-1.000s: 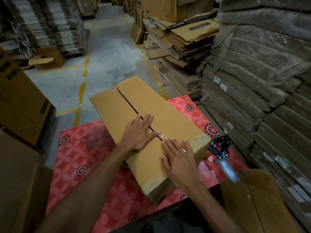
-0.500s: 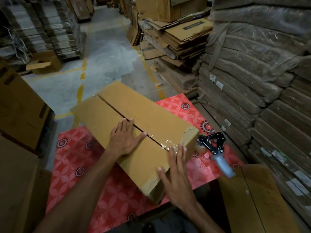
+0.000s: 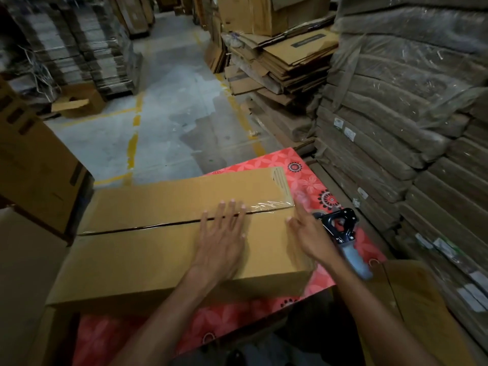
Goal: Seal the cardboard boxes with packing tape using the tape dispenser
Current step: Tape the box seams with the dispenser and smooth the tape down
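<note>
A long cardboard box (image 3: pixel 148 254) lies across the red flowered table (image 3: pixel 311 180), its top flaps closed with a dark seam running left to right. Clear tape (image 3: pixel 266 206) shines on the seam's right end. My left hand (image 3: pixel 221 233) lies flat on the box top with fingers spread over the seam. At the box's right end my right hand (image 3: pixel 307 231) touches the corner, fingers apart, holding nothing. The tape dispenser (image 3: pixel 343 233), black frame with a pale handle, lies on the table just right of that hand.
Tall wrapped stacks of flat cardboard (image 3: pixel 409 128) wall in the right side. Flattened cartons (image 3: pixel 285 62) pile up behind the table. A large brown box (image 3: pixel 34 165) stands at the left, another carton (image 3: pixel 422 299) at the lower right. Concrete floor with yellow lines (image 3: pixel 134 143) stretches ahead.
The box has been turned from a diagonal to lie crosswise, with its taped end now at the right. My right hand slid from the top to the right end.
</note>
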{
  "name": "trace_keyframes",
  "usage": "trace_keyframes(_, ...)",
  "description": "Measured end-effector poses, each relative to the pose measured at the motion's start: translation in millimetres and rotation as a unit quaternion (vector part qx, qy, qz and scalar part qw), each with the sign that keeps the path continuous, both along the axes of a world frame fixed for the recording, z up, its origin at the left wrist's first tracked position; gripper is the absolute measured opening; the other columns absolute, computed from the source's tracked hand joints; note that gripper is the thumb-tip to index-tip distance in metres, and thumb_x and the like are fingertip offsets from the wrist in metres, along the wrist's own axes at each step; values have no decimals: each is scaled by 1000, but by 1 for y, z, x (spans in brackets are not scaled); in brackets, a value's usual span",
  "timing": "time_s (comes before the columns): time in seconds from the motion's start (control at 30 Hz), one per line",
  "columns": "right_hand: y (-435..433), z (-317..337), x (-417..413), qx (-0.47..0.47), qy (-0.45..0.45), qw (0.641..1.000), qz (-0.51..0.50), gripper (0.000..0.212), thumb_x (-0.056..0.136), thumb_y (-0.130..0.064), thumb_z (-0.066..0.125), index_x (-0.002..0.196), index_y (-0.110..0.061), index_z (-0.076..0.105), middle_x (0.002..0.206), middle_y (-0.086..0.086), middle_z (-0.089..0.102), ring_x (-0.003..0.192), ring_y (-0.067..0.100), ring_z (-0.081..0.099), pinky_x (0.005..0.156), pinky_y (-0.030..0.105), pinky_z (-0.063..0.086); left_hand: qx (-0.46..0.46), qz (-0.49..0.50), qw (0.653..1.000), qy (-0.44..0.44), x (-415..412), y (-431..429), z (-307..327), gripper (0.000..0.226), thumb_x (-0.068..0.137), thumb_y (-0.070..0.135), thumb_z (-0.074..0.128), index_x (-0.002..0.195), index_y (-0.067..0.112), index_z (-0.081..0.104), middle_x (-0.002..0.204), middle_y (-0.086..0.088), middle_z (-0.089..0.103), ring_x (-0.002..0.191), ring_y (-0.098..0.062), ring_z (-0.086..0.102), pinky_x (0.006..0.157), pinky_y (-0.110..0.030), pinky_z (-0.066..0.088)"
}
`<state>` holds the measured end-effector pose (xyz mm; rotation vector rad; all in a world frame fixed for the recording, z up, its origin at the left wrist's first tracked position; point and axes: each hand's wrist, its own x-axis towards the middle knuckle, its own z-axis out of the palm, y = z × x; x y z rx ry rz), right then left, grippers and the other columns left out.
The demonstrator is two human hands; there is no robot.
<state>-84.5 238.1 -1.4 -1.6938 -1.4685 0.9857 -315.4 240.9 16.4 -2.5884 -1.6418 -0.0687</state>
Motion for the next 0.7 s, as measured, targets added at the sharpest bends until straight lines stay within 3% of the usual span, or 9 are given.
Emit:
trace_keyframes(0.1,-12,-14,-16,22,14,999,-46,73,96,-55,53,158,-29,25,150,5,51,133,27,51,100,32,40,-92,-104,990,-4,13,12,-5,66,105,54,11,159,24,-12,165,12,-20,151,-11,-21,124,-51,-7)
trace_keyframes(0.17,-10,-11,-13,32,31,998,-47,68,98,-46,58,157,-29,29,148,-1,51,130,21,51,93,24,37,-89,-128,988,-3,17,19,-8,72,103,60,10,159,21,-13,165,10,-20,150,-7,-23,124,-48,-8)
trace_keyframes(0.27,3,-1,-6,57,37,998,1,55,100,-38,57,151,-34,37,126,-20,53,116,8,54,80,9,40,-82,-136,987,-2,21,30,-14,74,102,63,12,159,22,-13,166,9,-20,150,-6,-23,124,-47,-7)
trace_keyframes(0.43,46,0,4,49,-50,992,101,48,105,-46,42,152,-39,35,136,5,63,117,25,62,99,42,51,-100,-70,992,-28,34,41,-17,77,99,68,8,160,24,-10,165,7,-20,150,-8,-25,124,-49,-7)
trace_keyframes(0.53,62,10,6,61,-85,984,143,45,107,-41,40,151,-29,41,135,5,63,117,19,60,99,31,46,-104,-18,994,-34,41,41,-17,79,98,69,6,160,23,-9,166,6,-19,151,-10,-23,123,-49,-8)
trace_keyframes(0.6,60,11,11,58,-39,992,105,41,107,-42,39,141,-25,56,130,2,66,117,13,60,96,27,45,-103,-6,994,-38,44,41,-14,80,97,71,6,160,23,-7,166,5,-18,151,-10,-20,124,-49,-7)
trace_keyframes(0.67,49,-3,23,34,54,998,11,40,107,-44,40,114,-25,74,111,-4,73,103,6,68,90,27,53,-101,-9,994,-43,44,43,-13,82,95,72,6,160,24,-6,166,5,-18,152,-10,-19,124,-50,-7)
trace_keyframes(0.7,41,-16,34,15,59,996,-59,39,106,-42,42,101,-25,77,102,-4,75,94,7,70,85,29,56,-101,-11,994,-43,44,45,-13,82,95,73,6,160,25,-6,166,5,-18,152,-10,-18,124,-50,-6)
